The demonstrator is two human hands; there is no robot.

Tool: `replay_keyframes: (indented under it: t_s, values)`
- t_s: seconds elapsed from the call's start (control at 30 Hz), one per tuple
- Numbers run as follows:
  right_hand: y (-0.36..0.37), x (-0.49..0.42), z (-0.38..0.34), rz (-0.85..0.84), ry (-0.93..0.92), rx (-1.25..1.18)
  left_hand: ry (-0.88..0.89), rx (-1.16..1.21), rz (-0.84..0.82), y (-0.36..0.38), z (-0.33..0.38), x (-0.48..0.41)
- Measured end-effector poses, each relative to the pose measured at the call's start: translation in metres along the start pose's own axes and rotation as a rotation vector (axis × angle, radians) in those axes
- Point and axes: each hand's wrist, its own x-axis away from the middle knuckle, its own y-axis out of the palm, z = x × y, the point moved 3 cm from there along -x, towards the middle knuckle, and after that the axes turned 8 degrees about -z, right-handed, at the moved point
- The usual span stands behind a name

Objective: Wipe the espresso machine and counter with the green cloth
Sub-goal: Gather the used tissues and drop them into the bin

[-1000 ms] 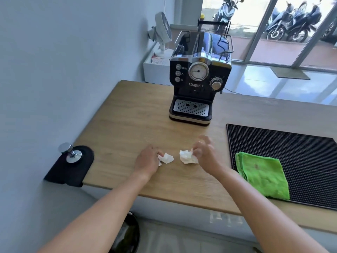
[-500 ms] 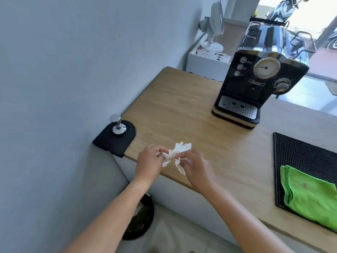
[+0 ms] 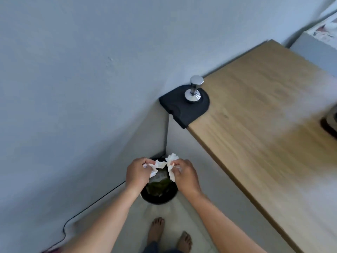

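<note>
My left hand (image 3: 137, 173) is closed on a crumpled white tissue (image 3: 156, 167), and my right hand (image 3: 185, 175) is closed on a second crumpled tissue (image 3: 171, 165). Both hands hover side by side over the open black bin (image 3: 159, 194) on the floor. The wooden counter (image 3: 269, 128) runs along the right. Only a dark sliver of the espresso machine's base (image 3: 329, 125) shows at the right edge. The green cloth is out of view.
A steel tamper (image 3: 194, 90) stands on a black corner mat (image 3: 184, 108) at the counter's near-left corner. The grey wall fills the left. A black cable (image 3: 91, 201) runs along the floor. My bare feet (image 3: 169, 234) stand just below the bin.
Both hands lifted the tissues off the counter and carried them down and left over the bin. My view swung down to the floor, so the machine and green cloth left the frame.
</note>
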Motion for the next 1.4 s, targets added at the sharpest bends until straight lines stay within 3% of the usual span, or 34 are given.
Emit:
replay_keyframes:
  t_s: [0.4, 0.63, 0.8, 0.93, 1.1, 1.4]
  values:
    - [0.119, -0.112, 0.148, -0.007, 0.415, -0.456, -0.371, 0.224, -0.022, 0.085, -0.162, -0.103]
    - [0.176, -0.162, 0.202, -0.091, 0.554, -0.545, -0.49, 0.384, -0.149, 0.118, -0.223, -0.154]
    - [0.186, -0.168, 0.224, -0.073, 0.583, -0.481, -0.485, 0.286, -0.153, 0.116, -0.239, -0.164]
    - [0.172, -0.161, 0.209, -0.071, 0.586, -0.482, -0.514, 0.41, -0.135, 0.101, -0.219, -0.153]
    - [0.137, -0.131, 0.137, -0.056, 0.489, -0.418, -0.395, 0.361, -0.14, 0.061, -0.15, -0.116]
    - [0.016, -0.021, -0.024, 0.045, 0.132, -0.322, 0.019, 0.19, -0.173, -0.008, 0.03, -0.01]
